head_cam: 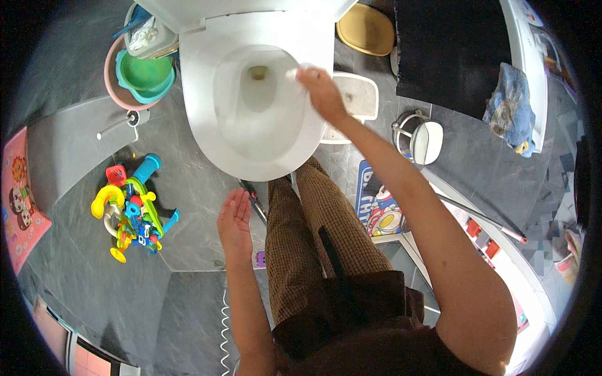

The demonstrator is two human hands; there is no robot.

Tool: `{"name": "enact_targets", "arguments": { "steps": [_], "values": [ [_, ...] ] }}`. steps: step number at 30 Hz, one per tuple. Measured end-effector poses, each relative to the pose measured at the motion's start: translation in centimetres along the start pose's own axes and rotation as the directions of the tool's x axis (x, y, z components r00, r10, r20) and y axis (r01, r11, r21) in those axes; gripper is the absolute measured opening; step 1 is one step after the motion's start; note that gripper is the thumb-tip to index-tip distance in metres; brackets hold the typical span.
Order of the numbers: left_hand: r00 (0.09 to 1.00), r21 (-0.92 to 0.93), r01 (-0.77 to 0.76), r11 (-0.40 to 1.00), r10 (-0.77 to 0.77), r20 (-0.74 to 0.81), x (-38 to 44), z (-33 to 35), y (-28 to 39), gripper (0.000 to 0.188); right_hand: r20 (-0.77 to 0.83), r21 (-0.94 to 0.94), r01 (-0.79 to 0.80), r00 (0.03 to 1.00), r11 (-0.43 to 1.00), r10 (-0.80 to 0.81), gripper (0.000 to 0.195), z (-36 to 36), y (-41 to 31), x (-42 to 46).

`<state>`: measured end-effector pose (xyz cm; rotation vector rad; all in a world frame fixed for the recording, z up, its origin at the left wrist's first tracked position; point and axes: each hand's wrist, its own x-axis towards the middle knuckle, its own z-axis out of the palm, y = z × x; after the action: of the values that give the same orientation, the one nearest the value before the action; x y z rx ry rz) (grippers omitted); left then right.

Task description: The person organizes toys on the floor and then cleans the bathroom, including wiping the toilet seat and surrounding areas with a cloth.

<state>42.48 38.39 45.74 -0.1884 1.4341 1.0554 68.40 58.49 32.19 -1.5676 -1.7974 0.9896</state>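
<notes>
A white toilet (200,103) with its lid raised stands directly in front of me, and a brownish patch shows low in its bowl. Over the right side of the toilet seat is my right hand (324,94), blurred by motion. Its fingers are closed on a small white wad (291,74), perhaps tissue; the blur hides exactly what it is. My left hand (236,218) hangs in the air below and left of the toilet, palm up and fingers extended, holding nothing.
Left of the toilet are stacked basins (146,75), a bin (162,40) and a toilet-roll holder (136,117). A colourful plastic toy (136,211) sits further down. On the right are a tan basin (366,29), a bath mat (383,207) and a blue cloth (510,110).
</notes>
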Motion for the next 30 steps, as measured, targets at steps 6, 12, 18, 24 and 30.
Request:
{"name": "enact_targets", "arguments": {
  "steps": [6, 12, 18, 24, 30],
  "values": [
    [0.999, 0.001, 0.006, 1.0, -0.006, -0.039, -0.5, -1.6, 1.0, 0.041, -0.006, -0.469, 0.265, 0.953, 0.842, -0.303, 0.045, 1.5, 4.2, -6.3],
    [0.999, -0.031, 0.004, 1.0, -0.005, -0.036, -0.6, -3.7, 1.6, 0.04, -0.116, -0.425, -0.014, 0.992, 0.905, -0.039, 0.046, 8.2, -2.0, -16.3],
    [0.998, -0.071, 0.003, 0.997, -0.007, -0.055, -1.0, -4.7, 1.9, 0.034, -0.005, -0.148, -0.033, 0.999, 0.989, 0.032, 0.039, 15.5, -7.4, -22.0],
    [0.996, -0.068, -0.001, 0.998, -0.005, -0.09, -1.7, -6.7, 2.2, 0.035, 0.028, 0.016, 0.275, 0.961, 0.961, -0.275, 0.035, 19.4, -12.9, -9.9],
    [0.99, -0.102, -0.038, 0.994, 0.024, -0.14, -1.7, -10.0, 1.3, 0.036, 0.384, -0.434, 0.655, 0.755, 0.618, -0.532, 0.035, 21.9, -12.4, 1.3]
  ]
}}
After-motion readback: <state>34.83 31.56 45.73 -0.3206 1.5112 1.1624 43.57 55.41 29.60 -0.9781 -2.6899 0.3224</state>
